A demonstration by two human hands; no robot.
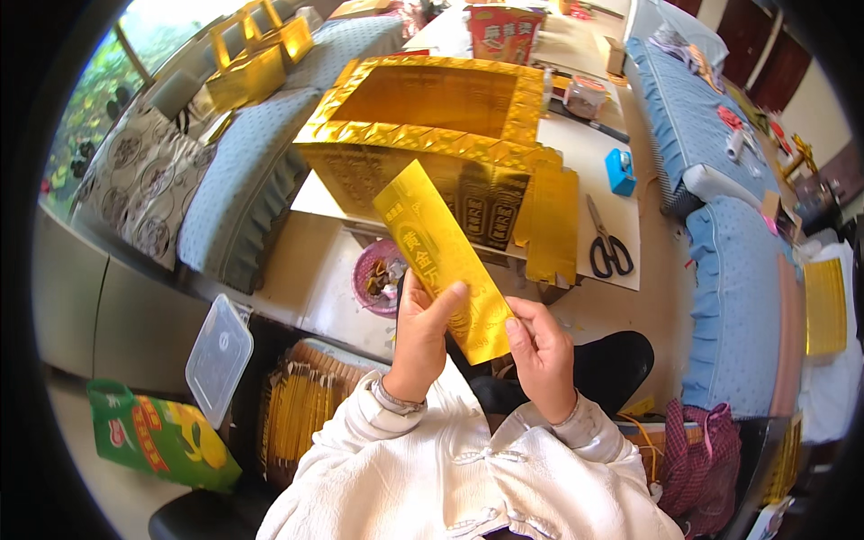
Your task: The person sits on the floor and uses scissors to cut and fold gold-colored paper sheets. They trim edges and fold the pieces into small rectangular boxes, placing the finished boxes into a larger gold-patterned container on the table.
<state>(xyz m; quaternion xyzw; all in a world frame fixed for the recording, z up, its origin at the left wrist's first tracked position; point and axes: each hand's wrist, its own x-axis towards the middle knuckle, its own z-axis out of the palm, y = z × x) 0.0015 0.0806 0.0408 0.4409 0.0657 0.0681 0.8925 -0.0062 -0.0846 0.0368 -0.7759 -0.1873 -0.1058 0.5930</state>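
A gold foil paper strip (442,263) with embossed characters slants between my hands. My left hand (425,331) grips it from the left, thumb lying across its face. The fingers and thumb of my right hand (543,351) pinch its lower right edge. Beyond it, on a white-topped table, stands a large open box covered in gold foil (418,172), with folded edging around its rim. A pleated gold foil piece (553,223) hangs at the box's right corner. Bundled gold strips (300,412) lie by my left side.
Black-handled scissors (607,243), a blue tape dispenser (619,172) and a lidded jar (584,98) are on the table (624,223). A pink basket of scraps (379,277) sits below. Gold foil bags (250,74) stand on the left sofa (236,169). A green bag (158,435) is at lower left.
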